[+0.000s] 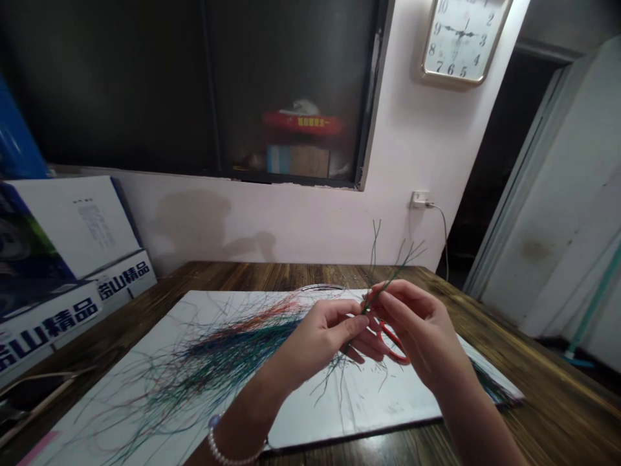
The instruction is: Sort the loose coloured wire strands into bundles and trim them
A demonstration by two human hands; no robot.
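A small bunch of thin green wires (372,299) stands up between my hands, with crossed ends above and loose ends hanging below. My left hand (334,333) pinches it between thumb and fingers. The fingertips of my right hand (420,323) are closed on the same wires, just above the left thumb. A red loop (394,344), which looks like a scissors handle, shows between the hands; whether a finger carries it I cannot tell. Left of my hands, a big pile of green, blue and orange wires (228,353) spreads over a white board (310,408).
The board lies on a dark wooden table (548,382). More dark wires (490,382) lie at its right edge. Boxes (77,226) stand at the left, with a black object (33,401) before them. Behind is a wall with a socket (420,199) and clock (463,42).
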